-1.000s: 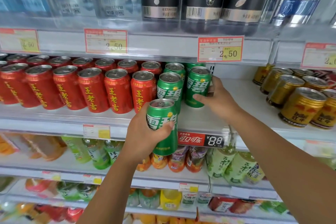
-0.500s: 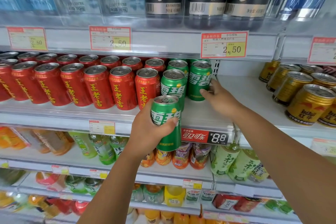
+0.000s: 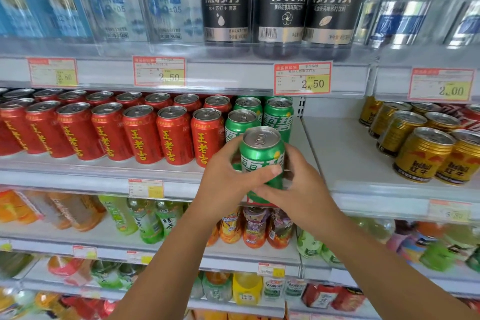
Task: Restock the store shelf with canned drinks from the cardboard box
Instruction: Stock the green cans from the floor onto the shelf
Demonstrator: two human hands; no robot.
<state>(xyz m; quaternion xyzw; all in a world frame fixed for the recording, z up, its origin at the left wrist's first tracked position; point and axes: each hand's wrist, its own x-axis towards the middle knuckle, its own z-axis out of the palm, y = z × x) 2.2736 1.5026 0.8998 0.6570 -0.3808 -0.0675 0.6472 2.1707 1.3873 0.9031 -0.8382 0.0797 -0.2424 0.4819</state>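
Item held: one green can (image 3: 262, 161), upright, lid and pull tab facing up, in the air just before the front edge of the shelf (image 3: 337, 153).

Grip: the left hand (image 3: 228, 179) wraps the can's left side, thumb laid across the front of the label. The right hand (image 3: 304, 189) clasps the right side, fingers round the back, thumb across the lower front. Both hands grasp the can.

Directly behind the can: three shelved green cans (image 3: 278, 117) of the same kind, upright, close together. The nearest one is partly hidden by the can and the left hand.

Left of the can: red cans (image 3: 142, 132) with yellow lettering, two rows deep, running to the frame's edge. The nearest red one stands just beside the shelved green cans.

Right of the can: a bare stretch of shelf, then gold cans (image 3: 423, 153) well apart from it, several deep.

Above the can: a price tag (image 3: 302, 78) reading 2.50 on the upper shelf's edge. Over that stand three black-label bottles (image 3: 283, 0), with clear bottles (image 3: 166, 0) to their left.

Below the can: a red label (image 3: 259, 201) on the shelf edge, mostly covered by the hands. Juice bottles (image 3: 254, 226) stand one shelf down, with pale green bottles (image 3: 148, 218) to their left.
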